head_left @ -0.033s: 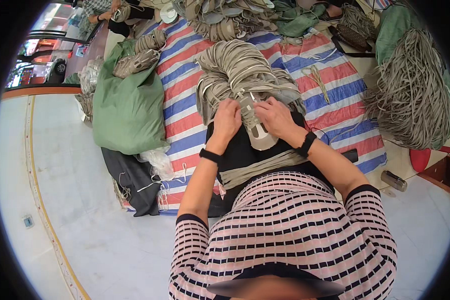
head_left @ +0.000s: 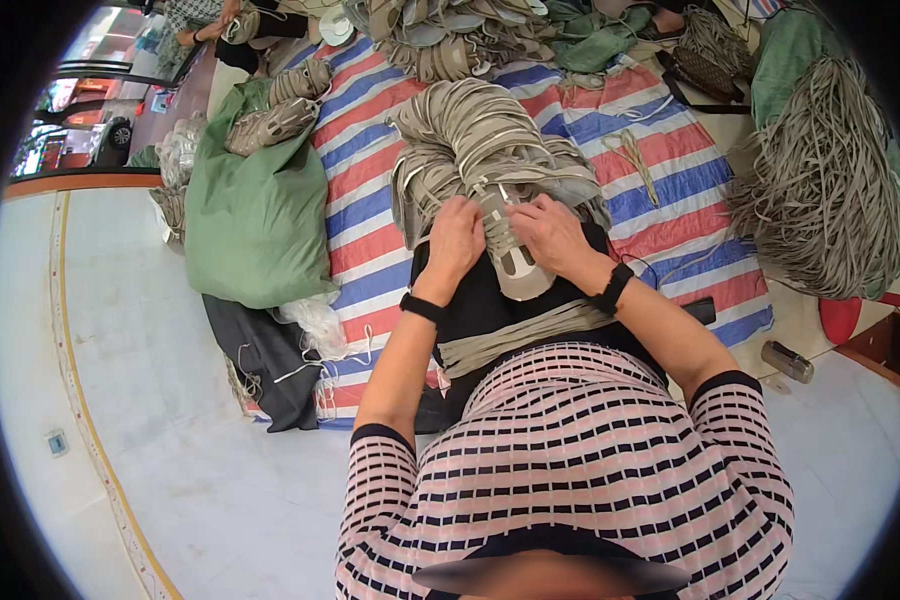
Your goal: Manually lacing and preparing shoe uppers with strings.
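A beige-grey shoe upper (head_left: 526, 278) lies over my black-clad lap, its rounded toe toward me and pale lacing bands across its middle. My left hand (head_left: 456, 242) is closed at the upper's left edge, fingers curled. On the other side my right hand (head_left: 552, 236) pinches at the lacing; whether a lace is between the fingertips is hidden. Just beyond both hands, a thick curved stack of similar shoe uppers (head_left: 475, 125) touches the one I hold. A flat bundle of beige laces (head_left: 530, 332) lies across my lap, close to my waist.
A striped tarp (head_left: 365, 215) covers the floor. To the left stands a green sack (head_left: 255, 225) with uppers on top; at right hangs a large heap of laces (head_left: 820, 190). More uppers (head_left: 450, 40) are piled at the back. Another person's hand (head_left: 232, 12) shows far left. A bottle (head_left: 788, 362) lies right.
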A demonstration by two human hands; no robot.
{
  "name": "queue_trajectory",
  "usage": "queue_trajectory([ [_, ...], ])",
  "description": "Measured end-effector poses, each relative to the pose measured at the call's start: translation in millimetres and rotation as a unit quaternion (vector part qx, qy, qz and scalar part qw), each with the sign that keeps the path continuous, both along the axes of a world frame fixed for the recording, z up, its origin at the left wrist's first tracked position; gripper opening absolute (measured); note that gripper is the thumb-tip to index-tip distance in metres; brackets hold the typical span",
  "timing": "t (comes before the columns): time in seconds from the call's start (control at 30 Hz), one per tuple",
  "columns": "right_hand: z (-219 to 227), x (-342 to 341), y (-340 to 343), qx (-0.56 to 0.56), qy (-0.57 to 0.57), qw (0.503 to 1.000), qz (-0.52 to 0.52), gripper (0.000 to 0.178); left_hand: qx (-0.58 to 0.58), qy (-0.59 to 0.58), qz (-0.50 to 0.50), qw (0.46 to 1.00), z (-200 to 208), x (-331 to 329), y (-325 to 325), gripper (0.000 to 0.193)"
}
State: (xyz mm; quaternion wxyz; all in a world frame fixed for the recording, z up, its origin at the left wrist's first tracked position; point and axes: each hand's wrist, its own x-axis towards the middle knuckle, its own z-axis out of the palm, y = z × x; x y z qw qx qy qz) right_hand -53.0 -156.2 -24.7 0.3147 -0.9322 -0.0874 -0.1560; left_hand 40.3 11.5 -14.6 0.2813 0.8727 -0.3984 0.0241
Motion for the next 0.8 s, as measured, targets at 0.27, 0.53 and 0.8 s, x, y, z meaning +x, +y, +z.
queue_trajectory([
  [0.27, -11.0, 3.8, -21.2, 0.078, 0.056, 0.993, 0.061, 0.008, 0.206, -0.101, -0.071, 0.971, 9.8, 6.0, -12.2, 0.012],
  [0.53, -18.8, 9.3, -30.5, 0.146, 0.097, 0.979, 0.1, 0.011, 0.243, 0.017, -0.114, 0.963, 8.6, 23.8, -13.0, 0.013],
  [0.8, -26.8, 11.6, -32.0, 0.213, 0.106, 0.965, 0.112, 0.013, 0.097, 0.159, -0.02, 0.982, 0.0, 21.4, 1.7, 0.006],
])
